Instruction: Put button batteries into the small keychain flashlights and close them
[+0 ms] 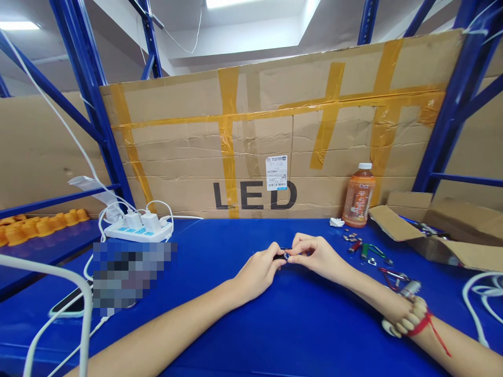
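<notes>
- Your left hand [261, 269] and right hand [316, 254] meet over the middle of the blue table [275, 324], fingertips almost touching each other.
- Between them you hold a small dark stick-shaped part [283, 255]; it lies crosswise, just above the table surface.
- Your left fingers are pinched on the part's left end, and your right thumb and fingers are clenched on its right end, so most of it is covered.
- A small bluish spot shows on the part right where the two grips meet; what it is cannot be told.
- Your right wrist wears a red string and a bead bracelet [406, 314].
- To the right of your right hand lie small loose pieces and little tools [371, 252], near but apart from the hand.
- An orange drink bottle [358, 196] stands upright behind them, against the cardboard wall [251, 146].
- An open cardboard box [436, 230] sits at far right.
- A white power strip [137, 228] with plugged chargers lies at the left rear.
</notes>
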The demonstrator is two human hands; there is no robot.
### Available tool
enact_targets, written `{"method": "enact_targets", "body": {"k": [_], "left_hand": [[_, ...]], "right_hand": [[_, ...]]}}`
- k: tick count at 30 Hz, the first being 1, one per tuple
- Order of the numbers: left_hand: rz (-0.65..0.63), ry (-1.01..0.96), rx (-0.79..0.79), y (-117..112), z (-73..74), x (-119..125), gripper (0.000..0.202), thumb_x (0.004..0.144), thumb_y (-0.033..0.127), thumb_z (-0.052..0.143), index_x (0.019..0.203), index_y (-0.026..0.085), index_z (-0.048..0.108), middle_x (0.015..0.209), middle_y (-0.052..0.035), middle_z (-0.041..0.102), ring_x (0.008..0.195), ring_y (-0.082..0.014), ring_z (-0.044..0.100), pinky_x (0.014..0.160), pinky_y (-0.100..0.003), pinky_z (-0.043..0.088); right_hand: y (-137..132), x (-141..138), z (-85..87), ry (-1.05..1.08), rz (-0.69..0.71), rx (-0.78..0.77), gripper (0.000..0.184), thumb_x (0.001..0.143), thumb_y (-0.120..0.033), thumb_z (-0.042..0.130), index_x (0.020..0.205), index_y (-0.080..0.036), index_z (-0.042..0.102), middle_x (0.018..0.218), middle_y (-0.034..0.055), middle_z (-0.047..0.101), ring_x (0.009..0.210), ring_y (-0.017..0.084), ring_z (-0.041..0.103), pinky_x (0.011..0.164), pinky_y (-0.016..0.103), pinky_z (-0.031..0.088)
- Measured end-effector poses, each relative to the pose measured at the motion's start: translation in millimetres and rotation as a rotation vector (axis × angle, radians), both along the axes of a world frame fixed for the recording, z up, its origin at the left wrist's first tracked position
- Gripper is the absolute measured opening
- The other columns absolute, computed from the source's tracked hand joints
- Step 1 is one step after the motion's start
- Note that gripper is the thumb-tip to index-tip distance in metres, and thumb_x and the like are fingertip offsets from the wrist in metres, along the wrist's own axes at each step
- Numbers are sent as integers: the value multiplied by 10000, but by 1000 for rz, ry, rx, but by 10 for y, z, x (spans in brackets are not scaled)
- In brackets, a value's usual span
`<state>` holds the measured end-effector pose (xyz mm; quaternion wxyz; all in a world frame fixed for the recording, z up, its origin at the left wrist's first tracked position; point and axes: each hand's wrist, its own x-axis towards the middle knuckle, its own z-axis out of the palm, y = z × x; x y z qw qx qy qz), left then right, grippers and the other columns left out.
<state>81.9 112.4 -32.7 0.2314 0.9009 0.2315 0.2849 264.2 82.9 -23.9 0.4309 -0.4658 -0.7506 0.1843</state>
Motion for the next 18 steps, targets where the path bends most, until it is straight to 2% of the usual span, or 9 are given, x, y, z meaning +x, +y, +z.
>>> {"method": "enact_targets", "body": {"k": [6, 13, 18], "left_hand": [[-7, -10, -11, 11, -7, 5, 87, 891, 231, 357, 813, 208, 388, 834, -6, 598, 717, -137, 576, 645, -235, 420], [10, -57, -52, 35, -21, 16, 80, 890, 258, 361, 883, 207, 421, 815, -3, 589, 721, -135, 568, 671, -239, 424], [-20, -60, -61, 15, -9, 6, 78, 886, 249, 375, 854, 200, 428, 811, -4, 587, 714, -130, 571, 660, -232, 425]], "right_hand": [[12, 4, 3, -23, -25, 9, 350, 651, -508, 645, 582, -167, 686, 626, 16, 500, 538, 92, 412, 491, 242, 332], [11, 3, 38, 22, -40, 17, 334, 646, -504, 649, 637, -175, 708, 640, 19, 514, 529, 87, 421, 464, 229, 340], [16, 14, 24, 118, 21, -152, 377, 605, -532, 667, 648, -158, 693, 650, -2, 506, 432, 42, 394, 387, 206, 325]]}}
